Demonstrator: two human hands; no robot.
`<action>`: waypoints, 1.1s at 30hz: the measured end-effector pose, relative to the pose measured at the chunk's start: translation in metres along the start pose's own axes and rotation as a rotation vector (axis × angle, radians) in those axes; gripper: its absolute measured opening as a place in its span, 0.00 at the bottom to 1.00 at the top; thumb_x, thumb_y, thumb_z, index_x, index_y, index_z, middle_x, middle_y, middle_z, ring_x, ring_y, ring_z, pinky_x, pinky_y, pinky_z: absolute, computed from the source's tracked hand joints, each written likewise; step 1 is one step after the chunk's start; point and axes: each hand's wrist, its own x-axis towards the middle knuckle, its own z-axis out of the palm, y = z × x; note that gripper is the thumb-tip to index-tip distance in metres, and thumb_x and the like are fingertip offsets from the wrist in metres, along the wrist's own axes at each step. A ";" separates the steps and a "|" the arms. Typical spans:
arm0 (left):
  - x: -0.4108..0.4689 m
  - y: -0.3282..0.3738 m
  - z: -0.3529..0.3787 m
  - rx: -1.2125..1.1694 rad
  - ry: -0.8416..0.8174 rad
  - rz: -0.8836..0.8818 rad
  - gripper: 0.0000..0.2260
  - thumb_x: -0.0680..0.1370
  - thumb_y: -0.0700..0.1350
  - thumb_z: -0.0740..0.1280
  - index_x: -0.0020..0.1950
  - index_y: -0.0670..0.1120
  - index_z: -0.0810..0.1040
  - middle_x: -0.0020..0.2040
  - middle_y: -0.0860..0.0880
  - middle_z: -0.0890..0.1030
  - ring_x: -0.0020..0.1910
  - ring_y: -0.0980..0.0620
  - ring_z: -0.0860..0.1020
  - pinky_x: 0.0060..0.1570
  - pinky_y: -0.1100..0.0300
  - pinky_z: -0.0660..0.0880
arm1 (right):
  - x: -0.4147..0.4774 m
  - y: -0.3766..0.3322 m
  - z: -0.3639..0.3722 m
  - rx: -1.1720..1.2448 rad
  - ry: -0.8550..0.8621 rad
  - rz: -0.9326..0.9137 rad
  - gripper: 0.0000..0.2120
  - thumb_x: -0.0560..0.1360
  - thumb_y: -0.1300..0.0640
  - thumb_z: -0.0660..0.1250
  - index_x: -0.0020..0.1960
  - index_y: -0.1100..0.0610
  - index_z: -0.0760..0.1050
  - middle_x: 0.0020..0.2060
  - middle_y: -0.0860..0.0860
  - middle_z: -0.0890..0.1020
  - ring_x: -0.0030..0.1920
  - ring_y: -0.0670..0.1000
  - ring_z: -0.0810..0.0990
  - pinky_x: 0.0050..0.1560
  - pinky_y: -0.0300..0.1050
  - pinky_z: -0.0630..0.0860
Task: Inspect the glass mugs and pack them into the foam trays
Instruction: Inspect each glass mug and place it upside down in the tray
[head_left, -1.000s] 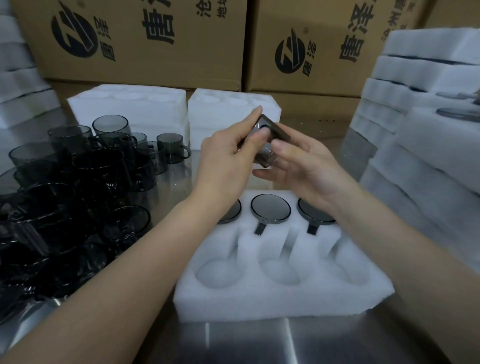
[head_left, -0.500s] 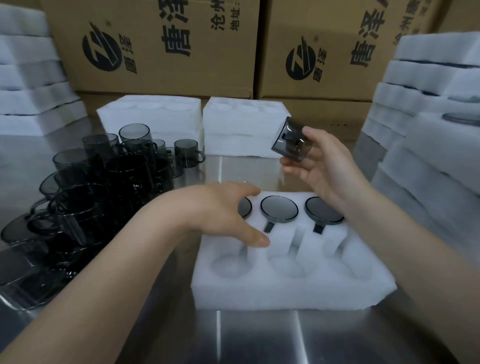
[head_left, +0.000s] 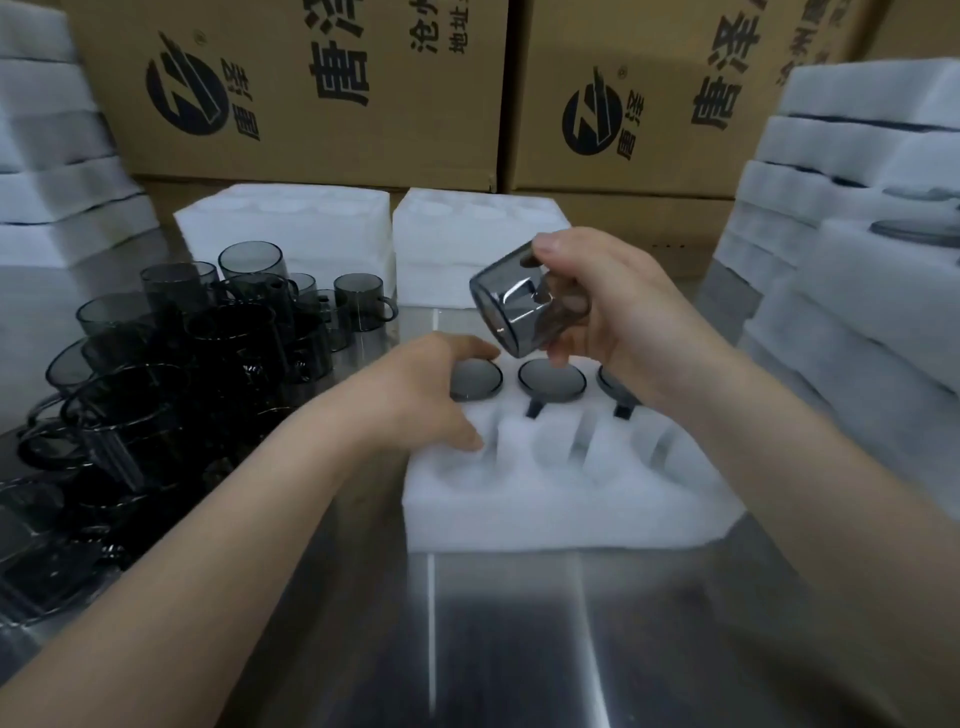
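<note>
In the middle of the frame we see a smoky grey glass mug (head_left: 524, 306). It is tilted on its side, one round end turned to the lower left, and the right hand (head_left: 618, 312) grips it just above the white foam tray (head_left: 519, 514). The far row of the tray holds three mugs (head_left: 550, 383), and its near pockets are unfilled. At the left, many more mugs (head_left: 171, 364) stand crowded together.

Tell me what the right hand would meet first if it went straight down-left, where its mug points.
Probably the fingers of the left hand, resting on the foam tray beside the leftmost packed mug, below the held mug. Depth is unclear; the right hand might reach that packed mug first.
</note>
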 end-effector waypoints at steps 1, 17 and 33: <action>0.005 -0.002 0.006 -0.065 0.077 0.010 0.30 0.67 0.36 0.74 0.66 0.55 0.74 0.61 0.51 0.78 0.57 0.50 0.77 0.57 0.54 0.76 | -0.003 -0.002 0.002 -0.071 -0.012 -0.013 0.11 0.69 0.46 0.69 0.41 0.54 0.78 0.29 0.46 0.79 0.31 0.51 0.80 0.29 0.46 0.75; -0.001 -0.009 0.027 -1.277 0.362 -0.277 0.26 0.69 0.26 0.50 0.62 0.39 0.77 0.55 0.34 0.80 0.52 0.37 0.81 0.46 0.51 0.80 | -0.015 0.021 0.032 -0.569 0.101 -0.047 0.16 0.68 0.41 0.71 0.41 0.54 0.76 0.34 0.43 0.79 0.30 0.40 0.72 0.31 0.32 0.67; -0.005 0.005 0.036 -1.123 0.487 -0.206 0.18 0.73 0.28 0.53 0.45 0.43 0.80 0.61 0.39 0.78 0.50 0.46 0.80 0.34 0.66 0.78 | -0.030 0.019 0.053 -1.166 -0.107 -0.188 0.13 0.73 0.43 0.64 0.46 0.50 0.64 0.46 0.47 0.70 0.48 0.49 0.69 0.43 0.42 0.61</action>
